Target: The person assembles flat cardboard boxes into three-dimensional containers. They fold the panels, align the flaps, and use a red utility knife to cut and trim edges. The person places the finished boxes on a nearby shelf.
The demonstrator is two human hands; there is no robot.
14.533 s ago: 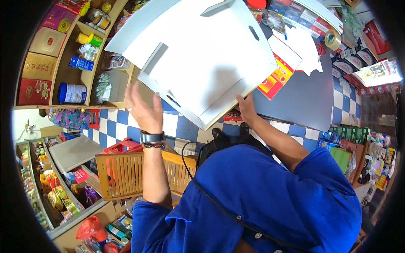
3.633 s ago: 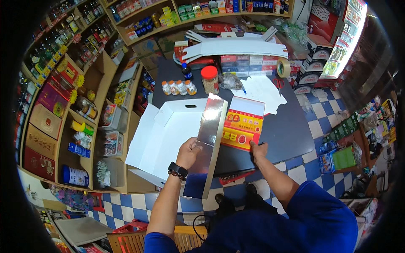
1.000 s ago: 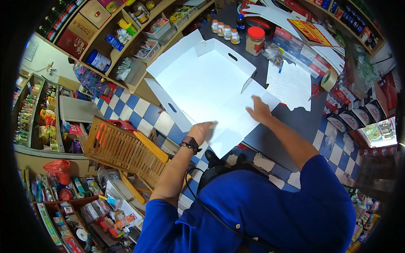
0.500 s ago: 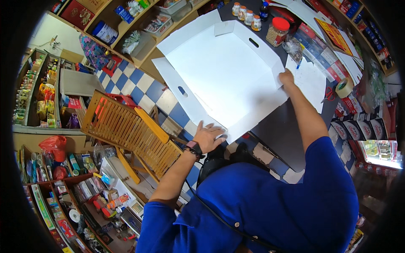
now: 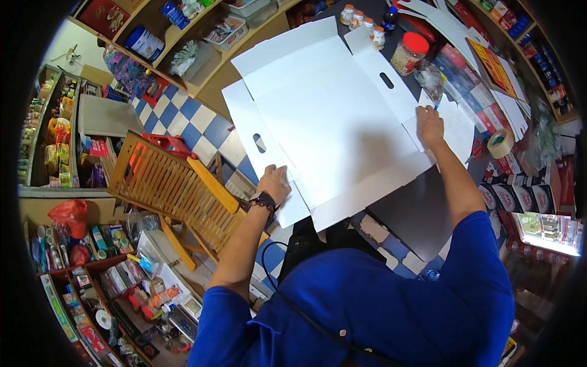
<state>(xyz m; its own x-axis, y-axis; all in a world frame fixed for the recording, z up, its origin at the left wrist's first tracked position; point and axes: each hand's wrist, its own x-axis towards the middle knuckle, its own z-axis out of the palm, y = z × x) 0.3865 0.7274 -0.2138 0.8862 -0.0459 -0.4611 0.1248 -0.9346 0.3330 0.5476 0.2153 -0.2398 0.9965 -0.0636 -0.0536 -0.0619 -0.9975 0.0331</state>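
Observation:
A large sheet of white cardboard [image 5: 318, 104], a box opened out with its flaps spread, lies over the dark table [image 5: 406, 211] and overhangs its near left side. Oval handle holes pierce its left and right flaps. My left hand [image 5: 275, 184] is closed on the outer edge of the left flap, close to its near corner. At the opposite side my right hand [image 5: 430, 127] grips the right flap near its near end; part of its fingers is hidden from view. A shadow falls across the cardboard's middle.
Beyond the cardboard stand a red-lidded jar [image 5: 409, 53], small white bottles [image 5: 356, 20] and a dark bottle [image 5: 389, 19]. A tape roll [image 5: 501, 142] sits at the right. A slatted wooden chair [image 5: 171, 186] is on my left, beside stocked shelves [image 5: 92, 306].
The raised walls of the cardboard have folded outward and now lie nearly flat. My left hand has shifted left and up along with its flap; my right hand has moved slightly right.

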